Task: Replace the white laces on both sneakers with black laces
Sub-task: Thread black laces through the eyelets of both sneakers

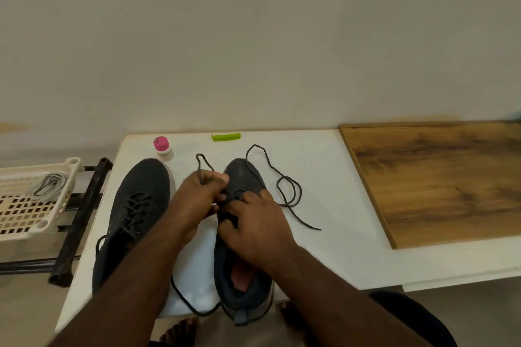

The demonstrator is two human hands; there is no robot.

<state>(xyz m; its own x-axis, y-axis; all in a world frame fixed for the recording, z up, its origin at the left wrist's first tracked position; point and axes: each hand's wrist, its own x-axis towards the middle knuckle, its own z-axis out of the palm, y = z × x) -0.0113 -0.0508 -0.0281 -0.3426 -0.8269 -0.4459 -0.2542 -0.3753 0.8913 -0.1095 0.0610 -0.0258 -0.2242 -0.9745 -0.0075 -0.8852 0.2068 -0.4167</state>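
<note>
Only thin round black lace [284, 191], knit sneaker [245, 177].

No word, brand, number or sign can be read anywhere in this view. The small bottle with the pink cap [163, 148] at the back of the bench [324, 172] carries a pale label, but its print is too small and blurred to make out. The two dark sneakers show no legible logo or marking.
</note>
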